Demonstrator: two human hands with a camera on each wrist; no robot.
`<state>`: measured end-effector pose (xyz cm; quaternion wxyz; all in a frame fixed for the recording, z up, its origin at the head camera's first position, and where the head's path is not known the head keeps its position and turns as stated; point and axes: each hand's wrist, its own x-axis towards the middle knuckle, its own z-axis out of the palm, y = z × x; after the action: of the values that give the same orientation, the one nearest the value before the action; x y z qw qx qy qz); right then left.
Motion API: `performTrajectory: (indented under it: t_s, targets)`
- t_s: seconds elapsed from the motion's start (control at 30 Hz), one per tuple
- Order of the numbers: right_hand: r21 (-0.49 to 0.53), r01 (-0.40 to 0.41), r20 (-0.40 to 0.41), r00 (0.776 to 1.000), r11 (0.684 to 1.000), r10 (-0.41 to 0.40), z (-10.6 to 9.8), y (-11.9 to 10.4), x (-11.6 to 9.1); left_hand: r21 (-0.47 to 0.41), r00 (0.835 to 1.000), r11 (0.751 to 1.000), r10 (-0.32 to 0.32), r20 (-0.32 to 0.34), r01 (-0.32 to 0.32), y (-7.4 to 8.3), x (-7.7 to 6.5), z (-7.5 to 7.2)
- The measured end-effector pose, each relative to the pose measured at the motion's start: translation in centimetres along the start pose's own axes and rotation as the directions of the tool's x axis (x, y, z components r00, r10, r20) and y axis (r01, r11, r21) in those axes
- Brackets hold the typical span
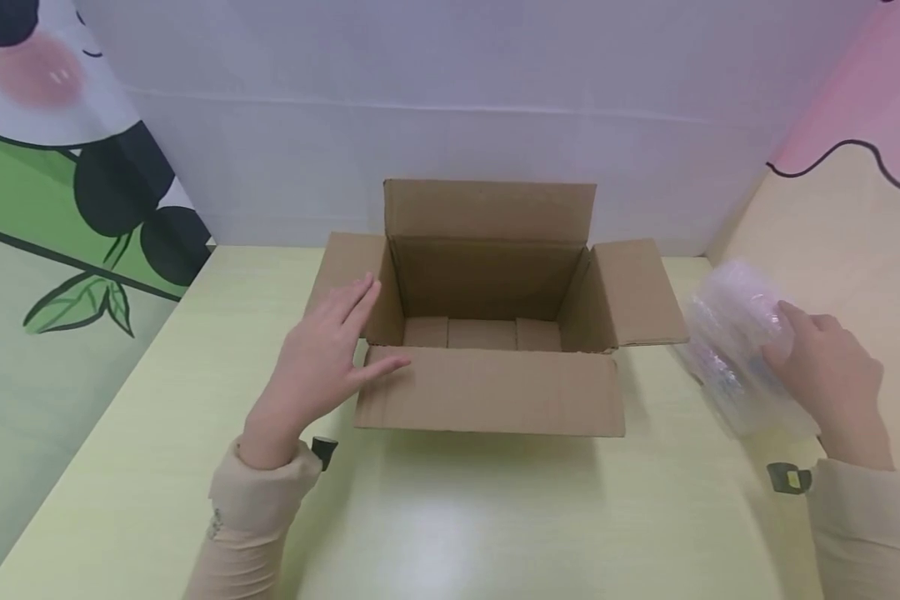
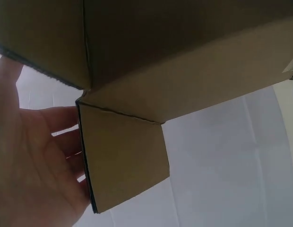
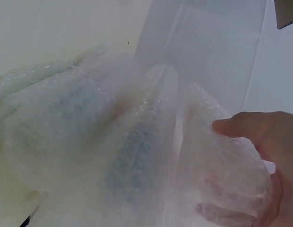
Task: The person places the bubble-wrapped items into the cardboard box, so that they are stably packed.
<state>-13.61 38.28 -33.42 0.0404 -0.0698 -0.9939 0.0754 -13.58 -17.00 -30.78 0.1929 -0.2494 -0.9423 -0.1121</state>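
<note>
An open cardboard box (image 1: 487, 387) sits in the middle of the table with all its flaps folded outward. My left hand (image 1: 322, 346) is at its near left corner, fingers extended along the left flap (image 1: 348, 262) and thumb over the front flap. In the left wrist view the fingers of that hand (image 2: 40, 156) pass partly behind a cardboard flap (image 2: 123, 156). To the right of the box, my right hand (image 1: 832, 379) holds clear bubble wrap (image 1: 735, 333). In the right wrist view its thumb and fingers pinch one piece of the wrap (image 3: 222, 161), with bluish contents showing through the neighbouring layers.
A pale yellow table (image 1: 435, 517) carries the box. Behind it hangs a white cloth backdrop (image 1: 480, 142). A printed cartoon panel (image 1: 60, 208) stands on the left, and a pink and cream panel (image 1: 855, 233) on the right, close to the bubble wrap.
</note>
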Motion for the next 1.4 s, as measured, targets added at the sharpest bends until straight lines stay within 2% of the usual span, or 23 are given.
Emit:
performTrajectory:
  t_s: [0.13, 0.23, 0.4, 0.53, 0.67, 0.83, 0.9, 1.1, 1.2, 1.3, 1.4]
  targets:
    - [0.004, 0.005, -0.029, 1.0, 1.0, -0.005, -1.0, -0.2, 0.0, 0.036, 0.999, 0.999, -0.017, 0.047, 0.016, 0.1, 0.0, 0.4]
    - [0.012, 0.021, -0.063, 0.998, 1.0, -0.021, -2.4, -0.9, 0.0, 0.036, 0.999, 0.999, -0.021, 0.046, 0.019, 0.2, -0.1, 0.5]
    - [0.061, 0.091, -0.166, 0.983, 0.994, -0.08, -5.1, -3.0, 0.2, 0.025, 1.0, 1.0, -0.001, -0.013, 0.001, 0.2, -0.3, 1.0]
    - [0.107, 0.189, -0.236, 0.959, 0.976, -0.159, -7.0, -5.0, 0.3, 0.013, 0.996, 1.0, 0.027, -0.086, -0.026, 0.1, -0.4, 1.5]
    - [0.101, 0.309, -0.308, 0.914, 0.946, -0.265, -8.5, -7.3, 0.2, 0.006, 0.992, 0.999, 0.035, -0.123, -0.035, 0.1, -0.5, 1.8]
    - [0.074, 0.454, -0.307, 0.857, 0.888, -0.413, -9.7, -10.5, 0.6, -0.004, 0.987, 0.999, 0.034, -0.158, -0.035, 0.0, -0.7, 2.1]
    - [0.068, 0.518, -0.302, 0.825, 0.852, -0.478, -9.9, -11.7, 0.8, -0.013, 0.985, 0.999, 0.034, -0.172, -0.036, -0.1, -0.8, 2.3]
    - [0.056, 0.687, -0.276, 0.708, 0.724, -0.65, -10.2, -15.5, 1.4, -0.051, 0.979, 0.998, 0.031, -0.2, -0.042, -0.1, -1.0, 2.7]
    - [0.046, 0.73, -0.225, 0.673, 0.682, -0.705, -10.4, -17.4, 1.8, -0.065, 0.977, 0.997, 0.03, -0.209, -0.044, -0.1, -1.0, 2.9]
    - [0.025, 0.752, -0.125, 0.657, 0.659, -0.744, -10.4, -19.1, 2.4, -0.077, 0.977, 0.996, 0.029, -0.213, -0.046, 0.0, -1.1, 3.0]
    - [0.016, 0.76, 0.001, 0.65, 0.65, -0.76, -10.1, -20.7, 3.0, -0.078, 0.977, 0.996, 0.025, -0.214, -0.043, 0.1, -1.3, 3.2]
